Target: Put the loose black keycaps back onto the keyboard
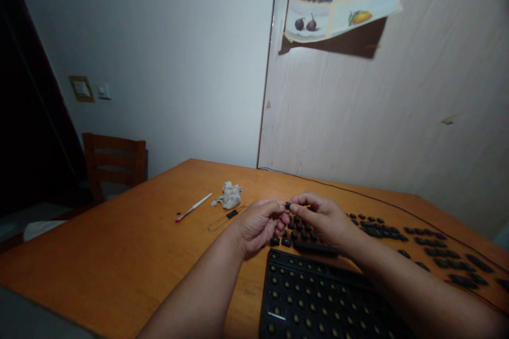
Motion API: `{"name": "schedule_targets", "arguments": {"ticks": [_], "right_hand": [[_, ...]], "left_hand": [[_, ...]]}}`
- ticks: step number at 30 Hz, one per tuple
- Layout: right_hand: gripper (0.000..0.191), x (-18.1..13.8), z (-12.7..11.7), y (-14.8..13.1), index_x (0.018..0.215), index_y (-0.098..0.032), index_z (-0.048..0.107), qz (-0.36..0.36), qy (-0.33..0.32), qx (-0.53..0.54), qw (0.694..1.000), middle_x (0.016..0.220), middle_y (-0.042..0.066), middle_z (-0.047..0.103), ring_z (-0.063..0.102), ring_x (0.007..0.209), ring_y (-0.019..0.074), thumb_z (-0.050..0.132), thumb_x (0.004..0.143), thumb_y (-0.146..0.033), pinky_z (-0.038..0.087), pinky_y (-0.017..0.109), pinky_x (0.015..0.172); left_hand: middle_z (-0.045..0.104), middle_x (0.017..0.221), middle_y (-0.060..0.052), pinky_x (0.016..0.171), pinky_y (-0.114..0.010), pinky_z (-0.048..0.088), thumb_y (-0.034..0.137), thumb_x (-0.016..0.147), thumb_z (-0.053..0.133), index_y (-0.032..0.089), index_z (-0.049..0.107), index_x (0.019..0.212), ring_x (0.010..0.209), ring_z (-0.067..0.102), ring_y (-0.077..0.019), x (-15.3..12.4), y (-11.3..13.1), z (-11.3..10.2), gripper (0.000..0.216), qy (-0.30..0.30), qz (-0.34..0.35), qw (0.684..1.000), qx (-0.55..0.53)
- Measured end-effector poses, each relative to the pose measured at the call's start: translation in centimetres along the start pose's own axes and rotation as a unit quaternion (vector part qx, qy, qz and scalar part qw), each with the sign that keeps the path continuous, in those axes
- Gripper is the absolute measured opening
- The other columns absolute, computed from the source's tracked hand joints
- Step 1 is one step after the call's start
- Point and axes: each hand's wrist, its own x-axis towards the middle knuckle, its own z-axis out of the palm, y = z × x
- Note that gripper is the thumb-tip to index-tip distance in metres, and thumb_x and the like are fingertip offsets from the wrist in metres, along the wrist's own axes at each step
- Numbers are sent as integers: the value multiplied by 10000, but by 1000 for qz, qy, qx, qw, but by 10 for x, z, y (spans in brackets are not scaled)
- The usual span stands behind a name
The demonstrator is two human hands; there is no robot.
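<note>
A small black keycap (288,205) is pinched between the fingertips of both my hands, above the table. My left hand (262,225) comes from the left with its fingers curled round to the keycap. On the other side, my right hand (324,217) grips it between thumb and forefinger. Below them lies a black keyboard (302,296) stripped of its keycaps, its switches showing. Loose keycaps (302,225) sit in rows behind it, partly covered by my hands. More loose keycaps (447,251) spread to the right, beyond my right forearm.
Left of my hands lie a crumpled grey cloth or tissue (229,196), a white toothbrush-like stick (194,207) with a red end, and a wire tool with a black middle (231,214). A thin cable (358,196) runs along the table's back. A chair (115,161) stands at left.
</note>
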Motion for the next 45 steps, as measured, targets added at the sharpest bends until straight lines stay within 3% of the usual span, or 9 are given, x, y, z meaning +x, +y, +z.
{"name": "schedule_targets", "arguments": {"ticks": [9,22,28,33,36,39,42,45], "right_hand": [[261,-1,1,-2,914,-196,688,22,3,21,1000,836,26,690,626,806,182,642,861,-448,489,315,773],[217,-1,5,5,892,-208,697,-15,11,-31,999,846,34,693,632,831,197,636,867,-415,487,322,775],[275,-1,8,-3,871,-197,694,50,7,57,997,814,29,700,631,789,189,676,821,-467,483,317,747],[318,-2,9,-12,810,-195,678,139,9,146,979,733,15,686,583,655,163,717,757,-506,435,286,620],[290,-1,9,-9,768,-190,667,183,36,177,966,716,22,665,526,606,147,718,745,-475,385,271,560],[241,0,9,-5,695,-185,637,215,56,221,950,659,10,609,477,576,136,731,718,-406,351,264,530],[214,1,10,-4,653,-183,615,218,61,243,943,620,4,568,456,570,138,720,716,-358,327,262,514],[176,0,13,-2,693,-175,646,229,56,276,932,653,15,596,470,588,139,710,733,-334,316,255,512]], "left_hand": [[588,657,-23,530,-209,363,252,768,651,102,616,783,523,500,-70,1,0,1,155,5,2,1000,0],[570,657,-24,517,-213,335,221,724,615,116,594,757,526,480,-75,4,-3,-3,113,15,2,999,48],[563,657,-20,507,-217,328,230,720,614,117,599,764,518,474,-77,3,-3,-2,122,9,2,999,38],[583,673,-20,522,-216,341,262,735,615,137,582,770,532,482,-82,5,-4,0,134,36,26,995,90],[596,690,-6,533,-207,336,273,762,615,156,576,802,541,473,-81,10,-11,0,130,95,68,977,181],[557,684,21,557,-201,324,191,728,648,172,587,834,591,471,-91,15,-20,-2,124,140,167,936,275],[560,745,8,601,-206,331,168,749,643,182,614,868,657,475,-104,15,-24,-1,123,134,249,892,353],[557,759,3,619,-215,327,183,780,631,189,625,870,674,465,-114,10,-21,1,90,134,282,858,409]]}}
